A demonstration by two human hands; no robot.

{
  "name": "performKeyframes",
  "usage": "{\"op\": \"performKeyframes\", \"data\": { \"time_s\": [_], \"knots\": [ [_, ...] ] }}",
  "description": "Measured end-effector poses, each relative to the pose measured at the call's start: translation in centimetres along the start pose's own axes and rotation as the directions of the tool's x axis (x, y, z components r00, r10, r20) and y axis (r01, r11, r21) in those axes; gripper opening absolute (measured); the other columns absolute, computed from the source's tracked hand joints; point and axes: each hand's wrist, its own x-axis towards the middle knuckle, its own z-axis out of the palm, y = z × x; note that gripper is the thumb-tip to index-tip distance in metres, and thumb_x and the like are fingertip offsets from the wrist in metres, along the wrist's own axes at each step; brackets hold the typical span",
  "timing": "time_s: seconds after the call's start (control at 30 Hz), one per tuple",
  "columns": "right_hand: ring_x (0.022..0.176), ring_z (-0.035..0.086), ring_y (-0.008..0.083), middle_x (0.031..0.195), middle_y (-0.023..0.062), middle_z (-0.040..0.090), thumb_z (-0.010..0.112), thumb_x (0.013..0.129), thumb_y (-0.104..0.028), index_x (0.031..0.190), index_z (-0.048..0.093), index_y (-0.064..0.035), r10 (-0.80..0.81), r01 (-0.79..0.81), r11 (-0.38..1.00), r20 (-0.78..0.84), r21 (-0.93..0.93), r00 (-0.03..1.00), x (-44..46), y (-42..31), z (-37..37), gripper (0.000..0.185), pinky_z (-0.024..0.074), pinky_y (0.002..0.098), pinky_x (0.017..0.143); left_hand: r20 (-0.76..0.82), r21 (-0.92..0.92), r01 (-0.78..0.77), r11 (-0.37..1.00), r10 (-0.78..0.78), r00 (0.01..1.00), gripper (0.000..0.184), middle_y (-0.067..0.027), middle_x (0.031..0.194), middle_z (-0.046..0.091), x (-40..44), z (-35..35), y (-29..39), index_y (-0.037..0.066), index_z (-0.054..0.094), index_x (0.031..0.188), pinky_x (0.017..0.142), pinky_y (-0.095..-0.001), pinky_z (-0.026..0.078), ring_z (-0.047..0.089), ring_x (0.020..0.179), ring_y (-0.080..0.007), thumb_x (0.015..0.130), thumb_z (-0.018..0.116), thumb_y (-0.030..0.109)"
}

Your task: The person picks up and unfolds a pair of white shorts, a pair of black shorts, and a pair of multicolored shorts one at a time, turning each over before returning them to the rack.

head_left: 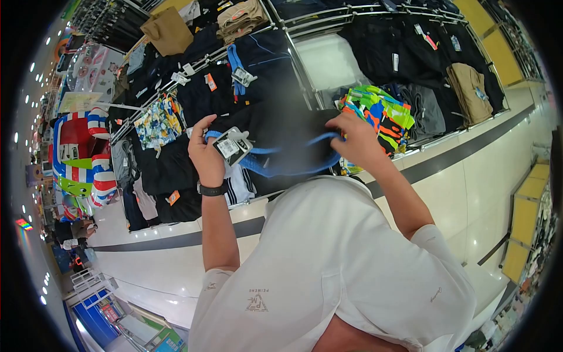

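One held garment [267,171], one brown bag [168,32]

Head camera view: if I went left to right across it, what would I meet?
Striped inflatable, white-yellow-blue patterned garment, left hand, price tag, right hand, folded khaki garment.

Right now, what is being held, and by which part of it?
A dark garment, by its blue edging: left hand at one end, right hand at the other.
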Motion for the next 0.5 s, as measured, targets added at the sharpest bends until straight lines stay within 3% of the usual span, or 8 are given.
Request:
{"op": "performKeyframes", "data": {
  "time_s": [0.1, 0.17, 0.23, 0.3, 0.37, 0.4, 0.43, 0.5],
  "knots": [
    [0.097, 0.060, 0.0302, 0.105, 0.0125, 0.061, 0.071, 0.071, -0.014, 0.109, 0.064, -0.0043, -0.083, 0.110, 0.974, 0.139, -0.200, 0.987, -0.3, -0.5, 3.0, 0.040, 0.0512, 0.0400, 0.081, 0.039, -0.186, 0.039, 0.982, -0.032, 0.999, 0.036, -0.0060, 0.104, 0.063, -0.6, 1.1, 0.6, -0.001, 0.063, 0.114, 0.084, -0.0240, 0.044, 0.056, 0.091, -0.0116, 0.082, 0.049, -0.010],
    [0.104, 0.057, 0.0321, 0.110, 0.0120, 0.060, 0.073, 0.072, -0.023, 0.115, 0.060, -0.0048, -0.053, 0.082, 0.982, 0.172, -0.168, 0.984, 0.0, -2.2, 4.5, 0.048, 0.0504, 0.0430, 0.085, 0.059, -0.224, 0.075, 0.972, -0.063, 0.996, 0.039, -0.0071, 0.107, 0.062, -0.8, 1.7, 1.3, -0.002, 0.060, 0.117, 0.086, -0.0250, 0.045, 0.057, 0.093, -0.0127, 0.082, 0.045, -0.010],
    [0.109, 0.055, 0.0337, 0.121, 0.0177, 0.053, 0.075, 0.072, -0.033, 0.129, 0.049, -0.0032, -0.203, 0.214, 0.972, 0.118, -0.092, 0.972, 0.4, -3.1, 6.5, 0.070, 0.0491, 0.0431, 0.088, 0.057, -0.297, 0.101, 0.950, -0.088, 0.995, 0.052, -0.0093, 0.112, 0.058, -0.8, 2.1, 1.7, -0.002, 0.060, 0.118, 0.097, -0.0281, 0.040, 0.055, 0.105, -0.0160, 0.072, 0.036, -0.011],
    [0.111, 0.054, 0.0338, 0.124, 0.0181, 0.050, 0.076, 0.072, -0.034, 0.132, 0.046, -0.0023, -0.224, 0.239, 0.969, 0.170, -0.069, 0.960, 1.4, -4.6, 7.1, 0.074, 0.0485, 0.0432, 0.089, 0.042, -0.246, 0.037, 0.969, -0.027, 0.999, 0.047, -0.0102, 0.113, 0.060, -0.7, 1.8, 0.9, -0.002, 0.055, 0.125, 0.094, -0.0296, 0.046, 0.060, 0.103, -0.0173, 0.080, 0.042, -0.007],
    [0.112, 0.053, 0.0339, 0.126, 0.0184, 0.048, 0.077, 0.072, -0.035, 0.134, 0.043, -0.0014, -0.248, 0.264, 0.963, 0.224, -0.045, 0.943, 2.2, -5.9, 7.3, 0.078, 0.0479, 0.0434, 0.090, 0.284, -0.691, 0.251, 0.678, -0.065, 0.957, 0.043, -0.0109, 0.111, 0.064, -0.8, 1.6, 1.0, -0.002, 0.047, 0.133, 0.087, -0.0337, 0.055, 0.066, 0.098, -0.0196, 0.090, 0.047, 0.002],
    [0.110, 0.054, 0.0337, 0.123, 0.0183, 0.050, 0.076, 0.072, -0.034, 0.131, 0.045, -0.0006, -0.225, 0.233, 0.972, 0.195, -0.020, 0.955, 2.5, -6.5, 7.4, 0.075, 0.0482, 0.0433, 0.089, 0.336, -0.708, 0.313, 0.633, -0.088, 0.938, 0.045, -0.0127, 0.108, 0.067, -0.8, 1.4, 0.9, 0.001, 0.040, 0.139, 0.079, -0.0381, 0.060, 0.069, 0.094, -0.0231, 0.096, 0.047, 0.013],
    [0.108, 0.055, 0.0334, 0.120, 0.0182, 0.053, 0.076, 0.071, -0.033, 0.128, 0.047, 0.0003, -0.202, 0.205, 0.979, 0.167, 0.004, 0.965, 2.7, -6.9, 7.5, 0.071, 0.0484, 0.0431, 0.088, 0.331, -0.708, 0.308, 0.635, -0.087, 0.940, 0.045, -0.0127, 0.108, 0.067, -0.9, 1.3, 0.9, 0.001, 0.040, 0.139, 0.079, -0.0381, 0.060, 0.069, 0.094, -0.0231, 0.096, 0.047, 0.013],
    [0.105, 0.057, 0.0334, 0.114, 0.0176, 0.056, 0.075, 0.071, -0.031, 0.125, 0.050, 0.0005, -0.218, 0.223, 0.975, 0.180, -0.005, 0.959, 3.1, -7.1, 7.6, 0.067, 0.0490, 0.0431, 0.087, 0.429, -0.851, 0.418, 0.319, -0.039, 0.903, 0.042, -0.0157, 0.122, 0.061, -1.3, 1.3, 0.7, 0.000, 0.046, 0.133, 0.087, -0.0400, 0.057, 0.066, 0.103, -0.0273, 0.092, 0.046, 0.007]
  ]
}}
